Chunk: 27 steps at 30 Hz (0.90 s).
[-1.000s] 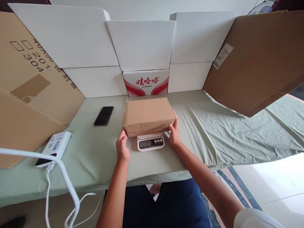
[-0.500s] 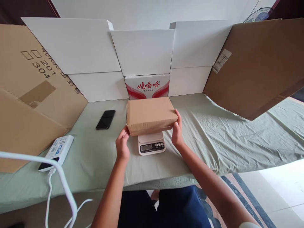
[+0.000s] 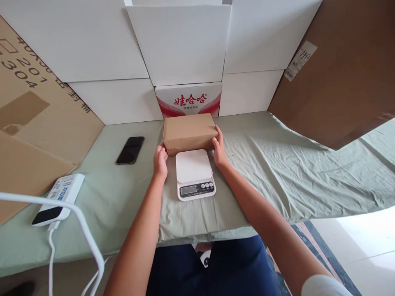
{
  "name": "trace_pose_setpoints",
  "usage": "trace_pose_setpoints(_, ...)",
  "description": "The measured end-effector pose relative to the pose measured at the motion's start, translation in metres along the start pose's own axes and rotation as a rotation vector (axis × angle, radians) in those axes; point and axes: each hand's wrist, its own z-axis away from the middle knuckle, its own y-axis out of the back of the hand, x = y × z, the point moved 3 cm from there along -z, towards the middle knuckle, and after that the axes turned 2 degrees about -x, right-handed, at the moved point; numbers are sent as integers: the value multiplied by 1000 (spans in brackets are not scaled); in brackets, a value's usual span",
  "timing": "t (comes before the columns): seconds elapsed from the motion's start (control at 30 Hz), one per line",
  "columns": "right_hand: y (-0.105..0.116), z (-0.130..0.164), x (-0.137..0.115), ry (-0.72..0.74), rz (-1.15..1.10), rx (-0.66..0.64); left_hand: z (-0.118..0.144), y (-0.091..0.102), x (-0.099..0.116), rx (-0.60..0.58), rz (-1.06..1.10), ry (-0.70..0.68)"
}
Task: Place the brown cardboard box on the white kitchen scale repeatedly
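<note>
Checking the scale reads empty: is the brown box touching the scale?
Cannot tell. In the head view the brown box sits just behind the scale; their edges meet without a plain gap.

A table draped in wrinkled pale green cloth fills the space. White boards and brown cardboard sheets wall it in (daylight brightens the pale floor at right).

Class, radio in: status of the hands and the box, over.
Left hand and right hand grip cardboard box ends. Box behind scale. Phone off left.
</note>
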Motion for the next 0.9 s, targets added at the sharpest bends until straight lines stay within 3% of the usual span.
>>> trace_pose_setpoints(0.3,19,10,3,-159,-125,126,-1,23,16,116,87,-1)
trace_pose_setpoints(0.47,15,10,15,-196,-113,47,5,14,14,99,82,65)
trace_pose_setpoints(0.7,4,12,-7,-108,-103,-106,6,4,5,44,29,24)
trace_pose_setpoints(0.9,3,12,-23,9,-74,-91,15,1,25,24,27,-107)
